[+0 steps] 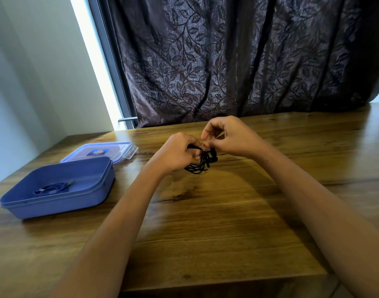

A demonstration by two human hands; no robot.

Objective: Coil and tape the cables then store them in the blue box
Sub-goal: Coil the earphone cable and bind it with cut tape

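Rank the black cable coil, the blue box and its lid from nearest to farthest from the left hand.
1. The black cable coil: gripped in the left hand.
2. The lid: flat on the table, to the hand's left.
3. The blue box: farther left, nearer the camera.

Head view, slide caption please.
Left hand and right hand hold a coiled black cable, open blue box beside them.

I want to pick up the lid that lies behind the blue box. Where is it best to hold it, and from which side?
Probably grip the lid at its right end, where a clear flap sticks out, coming from the right. It lies flat on the table, and the box stands before its near edge, so that side is blocked.
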